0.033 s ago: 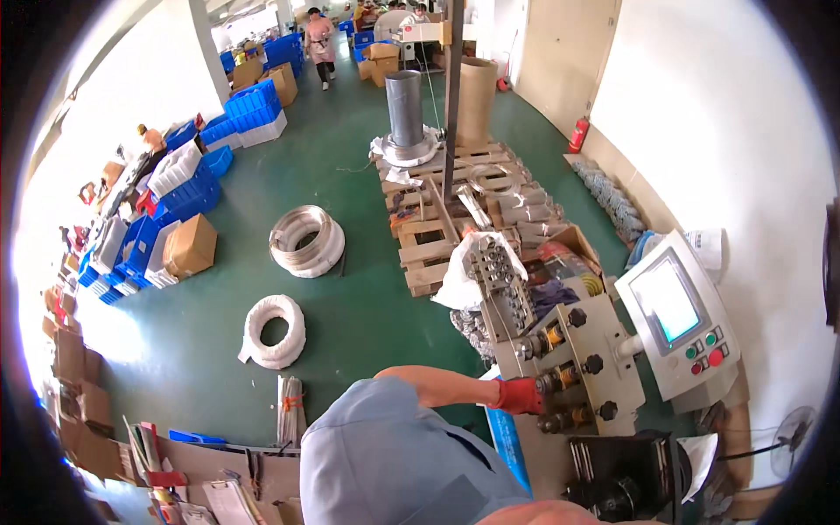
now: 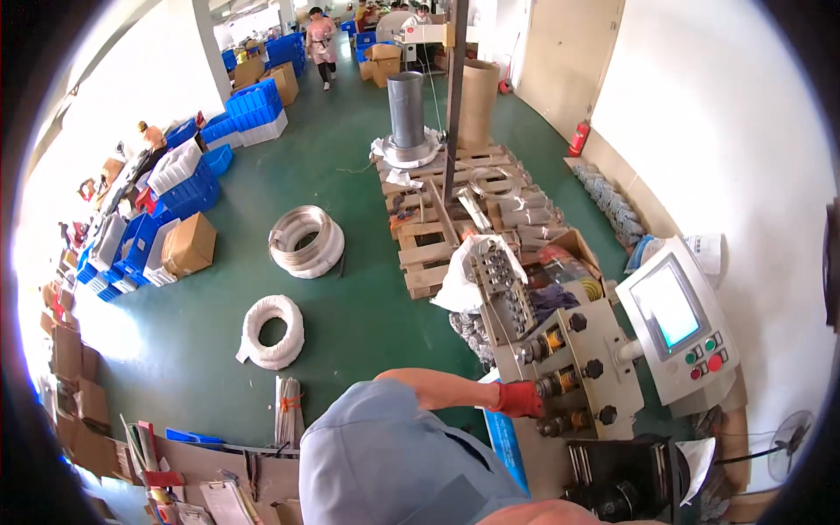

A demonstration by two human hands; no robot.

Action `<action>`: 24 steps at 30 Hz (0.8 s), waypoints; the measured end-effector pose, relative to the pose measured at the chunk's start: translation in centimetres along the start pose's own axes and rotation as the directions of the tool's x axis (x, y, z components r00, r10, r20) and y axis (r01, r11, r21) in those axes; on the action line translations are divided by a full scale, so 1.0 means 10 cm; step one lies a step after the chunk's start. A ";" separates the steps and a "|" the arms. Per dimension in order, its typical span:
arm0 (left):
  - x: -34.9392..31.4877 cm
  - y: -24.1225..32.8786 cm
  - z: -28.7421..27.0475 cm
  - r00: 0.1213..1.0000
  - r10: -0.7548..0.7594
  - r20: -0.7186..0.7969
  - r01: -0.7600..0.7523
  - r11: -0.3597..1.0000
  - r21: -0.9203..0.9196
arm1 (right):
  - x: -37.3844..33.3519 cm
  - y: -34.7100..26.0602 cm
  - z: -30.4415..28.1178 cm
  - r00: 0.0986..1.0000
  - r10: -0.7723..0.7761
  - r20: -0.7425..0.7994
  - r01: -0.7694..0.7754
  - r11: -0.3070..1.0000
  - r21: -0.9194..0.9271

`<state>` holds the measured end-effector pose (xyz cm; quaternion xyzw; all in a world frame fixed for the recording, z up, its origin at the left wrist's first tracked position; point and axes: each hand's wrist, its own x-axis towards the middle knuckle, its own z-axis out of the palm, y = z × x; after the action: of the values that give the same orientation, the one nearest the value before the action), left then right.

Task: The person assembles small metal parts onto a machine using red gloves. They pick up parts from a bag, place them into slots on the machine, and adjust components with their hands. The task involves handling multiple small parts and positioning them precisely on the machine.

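Where the middle yellow-banded fitting (image 2: 556, 382) juts from the machine's grey plate (image 2: 617, 346), our red-gloved left hand (image 2: 521, 398) meets its end, the fitting lying at two o'clock from the hand — whether the fingers are clamped round it or only rest there, we cannot tell. Our right hand is out of view, so we cannot tell its state either. A like fitting (image 2: 564, 422) sits at four o'clock, and black knobs (image 2: 595, 368) stand around three. Farther out at two we see the control panel (image 2: 669, 306), its screen lit; at twelve, a row of metal rollers (image 2: 495, 267). Beyond, the wooden pallet (image 2: 424, 254) lies at eleven, a coil of wire (image 2: 289, 254) on the green floor (image 2: 367, 332) at ten, and a white-wrapped ring (image 2: 254, 337) between nine and ten — all well apart from us
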<state>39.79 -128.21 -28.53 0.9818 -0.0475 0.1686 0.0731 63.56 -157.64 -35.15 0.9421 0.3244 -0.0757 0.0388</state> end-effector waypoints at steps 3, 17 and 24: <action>-0.12 -0.03 -0.11 0.994 -0.040 0.101 0.044 0.999 -0.031 | 0.27 -0.36 -0.30 0.998 -0.015 -0.061 0.020 0.996 0.082; -0.65 -0.42 -0.68 0.985 0.122 -0.119 -0.148 0.961 -0.233 | 0.58 -1.99 -1.12 0.980 0.016 -0.199 0.026 0.978 0.206; -1.07 -0.77 -0.98 0.988 0.068 -0.139 -0.087 0.987 -0.134 | 0.52 -2.79 -1.13 0.986 0.003 -0.168 0.029 0.982 0.185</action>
<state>27.49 -118.31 -23.95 0.9581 -0.0925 0.2332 0.1379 51.71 -131.18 -25.58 0.9424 0.3242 -0.0264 -0.0776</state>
